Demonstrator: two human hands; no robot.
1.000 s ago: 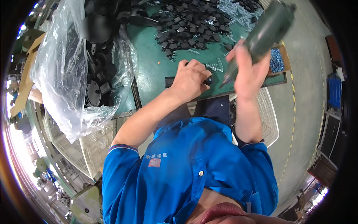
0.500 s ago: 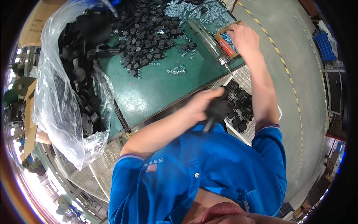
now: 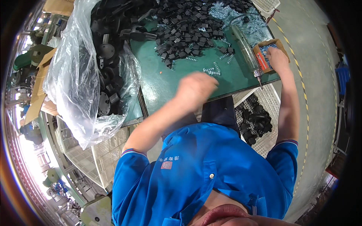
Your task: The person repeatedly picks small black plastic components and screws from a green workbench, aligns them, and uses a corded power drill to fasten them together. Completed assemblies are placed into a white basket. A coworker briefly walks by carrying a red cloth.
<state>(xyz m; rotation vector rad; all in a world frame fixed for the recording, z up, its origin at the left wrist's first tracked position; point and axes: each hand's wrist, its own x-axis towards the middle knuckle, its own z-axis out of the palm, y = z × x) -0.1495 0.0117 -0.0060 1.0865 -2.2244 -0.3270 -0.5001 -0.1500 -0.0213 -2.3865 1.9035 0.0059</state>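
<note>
My left hand [image 3: 196, 88], blurred by motion, is over the near edge of the green tabletop [image 3: 154, 90]; its fingers look curled, and no part shows in it. My right hand [image 3: 278, 60] reaches into a small open cardboard box [image 3: 263, 62] of small bluish metal pieces [image 3: 266, 48]. Its fingers are bent together among them, and what they pinch is too small to make out. Beside the box lies an electric screwdriver [image 3: 247, 49], its bit pointing toward me. Coil springs [image 3: 213, 70] and a heap of small black blocks [image 3: 184, 34] lie beyond my left hand.
On the left a clear plastic bag [image 3: 71, 86] holds black round-based parts [image 3: 106, 51]. Below the table's near edge, a white perforated basket [image 3: 269, 98] contains black parts [image 3: 256, 120]. More springs [image 3: 222, 13] are piled at the far right. Yellow-black tape [image 3: 296, 69] marks the floor.
My left hand has moved from above the basket toward the tabletop, and the black part it held is gone from it. The right hand stays at the box. The view has shifted.
</note>
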